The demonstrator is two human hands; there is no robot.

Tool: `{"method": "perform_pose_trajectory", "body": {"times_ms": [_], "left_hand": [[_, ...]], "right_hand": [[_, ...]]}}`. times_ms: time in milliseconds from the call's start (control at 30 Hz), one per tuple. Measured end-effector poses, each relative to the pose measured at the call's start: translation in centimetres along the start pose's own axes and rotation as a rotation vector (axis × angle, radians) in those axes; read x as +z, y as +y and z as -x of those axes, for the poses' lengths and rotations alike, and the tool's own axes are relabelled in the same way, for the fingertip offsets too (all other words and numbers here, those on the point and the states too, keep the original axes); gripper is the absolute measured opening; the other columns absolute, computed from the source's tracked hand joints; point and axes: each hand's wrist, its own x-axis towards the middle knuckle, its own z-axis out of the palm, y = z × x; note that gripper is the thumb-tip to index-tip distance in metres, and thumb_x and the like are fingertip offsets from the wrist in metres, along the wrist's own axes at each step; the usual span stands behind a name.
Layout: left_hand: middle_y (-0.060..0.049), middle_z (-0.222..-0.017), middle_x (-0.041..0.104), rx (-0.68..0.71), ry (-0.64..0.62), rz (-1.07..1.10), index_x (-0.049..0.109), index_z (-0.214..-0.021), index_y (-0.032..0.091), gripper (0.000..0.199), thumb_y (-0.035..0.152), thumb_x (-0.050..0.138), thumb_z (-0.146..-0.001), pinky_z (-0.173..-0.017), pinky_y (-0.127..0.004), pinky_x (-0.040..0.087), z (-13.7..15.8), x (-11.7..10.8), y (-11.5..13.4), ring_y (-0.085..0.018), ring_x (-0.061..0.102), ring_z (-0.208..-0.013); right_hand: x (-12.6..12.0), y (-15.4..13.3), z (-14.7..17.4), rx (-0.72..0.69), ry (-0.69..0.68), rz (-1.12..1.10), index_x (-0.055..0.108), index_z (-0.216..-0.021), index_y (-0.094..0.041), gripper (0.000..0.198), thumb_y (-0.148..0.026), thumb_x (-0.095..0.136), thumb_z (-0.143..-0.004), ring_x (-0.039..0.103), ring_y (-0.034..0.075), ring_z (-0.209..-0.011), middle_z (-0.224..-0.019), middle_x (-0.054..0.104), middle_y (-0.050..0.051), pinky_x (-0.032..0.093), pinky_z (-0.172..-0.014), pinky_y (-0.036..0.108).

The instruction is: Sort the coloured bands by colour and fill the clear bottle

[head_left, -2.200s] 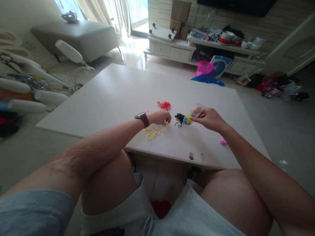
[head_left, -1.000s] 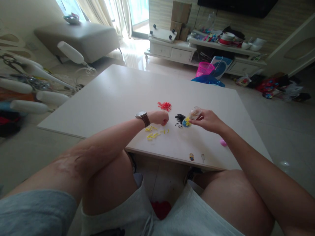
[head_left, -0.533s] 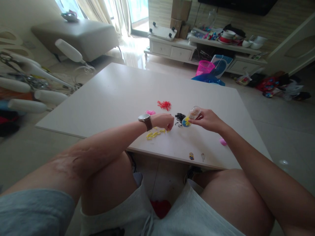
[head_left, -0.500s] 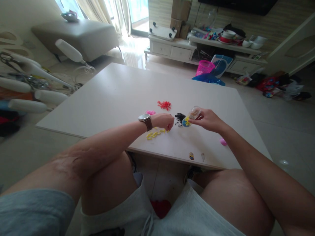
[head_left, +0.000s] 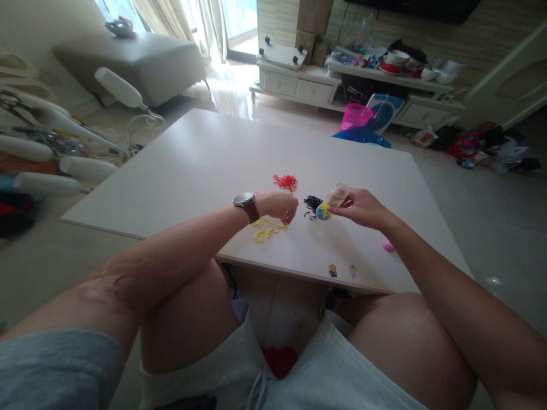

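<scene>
My right hand (head_left: 359,206) is closed around a small clear bottle (head_left: 338,195), which it holds tilted above the table. Yellow and blue show at the bottle's lower end. My left hand (head_left: 284,207), with a watch (head_left: 244,199) on its wrist, points its pinched fingers down at the edge of the loose yellow pieces (head_left: 265,233). What is between those fingertips is hidden. Beside the bottle lies a pile of small black pieces (head_left: 313,201), and farther back a pile of red ones (head_left: 285,182). Pink pieces are mostly covered by my left wrist.
On the white table (head_left: 222,154), a minion sticker (head_left: 332,270) and a small pale piece (head_left: 352,272) lie near the front edge. A pink object (head_left: 388,246) sits beside my right forearm. Beyond the table stand a pink basket (head_left: 355,117) and a low cabinet (head_left: 294,88).
My left hand has shifted slightly left, its forearm now covering most of the pink pieces. My right hand and the bottle have stayed almost in place.
</scene>
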Motion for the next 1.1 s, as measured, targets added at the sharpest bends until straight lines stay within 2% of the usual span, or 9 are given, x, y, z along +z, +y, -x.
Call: {"method": "perform_pose_trajectory", "body": {"times_ms": [267,467,600,767,933,1100], "left_hand": [[-0.004,-0.092,0.075,-0.049,-0.05,-0.051,0.079,-0.082,0.021,0.015,0.013,0.073,-0.071,-0.069,-0.024,0.041,-0.2,0.5,1.2,-0.017,0.064,-0.084],[-0.005,-0.098,0.074,-0.076,-0.092,-0.034,0.078,-0.089,0.02,0.019,0.014,0.065,-0.076,-0.067,-0.023,0.042,-0.2,0.8,1.0,-0.016,0.064,-0.081],[-0.006,-0.096,0.075,-0.15,-0.079,0.002,0.078,-0.091,0.019,0.018,0.019,0.064,-0.078,-0.062,-0.022,0.041,0.5,0.3,0.6,-0.015,0.063,-0.076],[-0.005,-0.088,0.075,-0.221,-0.083,0.014,0.079,-0.085,0.018,0.016,0.016,0.071,-0.072,-0.062,-0.021,0.043,1.2,0.0,0.8,-0.015,0.064,-0.074],[-0.008,-0.095,0.074,-0.263,-0.122,-0.051,0.08,-0.085,0.018,0.021,0.018,0.079,-0.064,-0.061,-0.023,0.045,1.2,-0.1,1.9,-0.017,0.065,-0.074],[-0.01,-0.103,0.073,-0.28,-0.102,-0.14,0.078,-0.09,0.019,0.022,0.018,0.073,-0.068,-0.066,-0.025,0.047,1.0,0.2,2.6,-0.021,0.067,-0.085]], "right_hand": [[0.0,0.2,0.0,0.001,-0.016,-0.006,0.07,-0.092,-0.019,0.038,-0.053,0.074,-0.076,0.069,0.022,-0.072,-0.085,0.075,0.006,0.055,-0.065,0.032],[-0.1,-0.2,0.1,0.006,-0.016,-0.001,0.07,-0.091,-0.018,0.038,-0.052,0.075,-0.076,0.068,0.021,-0.071,-0.085,0.075,0.007,0.054,-0.065,0.032],[-0.1,-0.2,0.1,0.001,-0.013,-0.016,0.07,-0.091,-0.018,0.038,-0.053,0.075,-0.075,0.068,0.022,-0.071,-0.085,0.075,0.007,0.054,-0.065,0.033],[-0.1,-0.2,0.0,0.006,-0.018,-0.023,0.071,-0.091,-0.018,0.039,-0.053,0.075,-0.075,0.068,0.022,-0.071,-0.084,0.075,0.007,0.054,-0.065,0.033],[-0.1,-0.2,0.0,0.004,-0.022,-0.031,0.071,-0.091,-0.018,0.04,-0.054,0.075,-0.074,0.068,0.022,-0.071,-0.084,0.075,0.007,0.053,-0.064,0.033],[0.2,-0.1,0.0,0.006,-0.03,-0.01,0.071,-0.092,-0.019,0.041,-0.056,0.075,-0.074,0.068,0.022,-0.07,-0.084,0.075,0.007,0.054,-0.065,0.033]]}}
